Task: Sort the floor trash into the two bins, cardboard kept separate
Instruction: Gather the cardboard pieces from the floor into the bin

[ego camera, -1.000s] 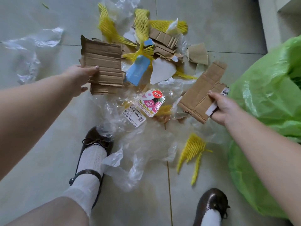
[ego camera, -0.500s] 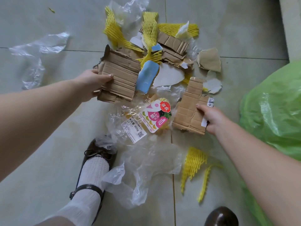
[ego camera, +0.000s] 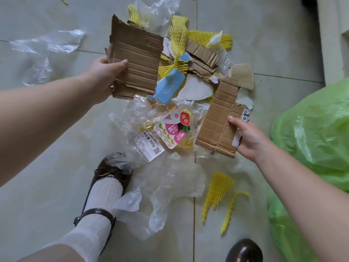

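Note:
My left hand [ego camera: 103, 78] grips a stack of dark brown corrugated cardboard pieces [ego camera: 136, 59] by its left edge, held above the trash pile. My right hand [ego camera: 247, 138] grips a lighter, creased cardboard strip [ego camera: 219, 120] by its right edge, together with a white label. A green bin bag [ego camera: 317, 133] bulges at the right, just beyond my right arm. More cardboard scraps [ego camera: 204, 55] lie in the pile on the tiled floor.
The pile holds yellow foam netting [ego camera: 179, 31], a blue box [ego camera: 168, 87], white card [ego camera: 194, 89], a printed fruit wrapper [ego camera: 170, 131] and clear plastic film [ego camera: 170, 186]. Loose film [ego camera: 47, 44] lies far left. My shoes [ego camera: 105, 178] stand by the pile. A wall base [ego camera: 332, 35] runs top right.
My left hand has lifted its cardboard stack higher and tilted it upright. My right hand has carried its strip left, away from the green bag, and turned it more upright.

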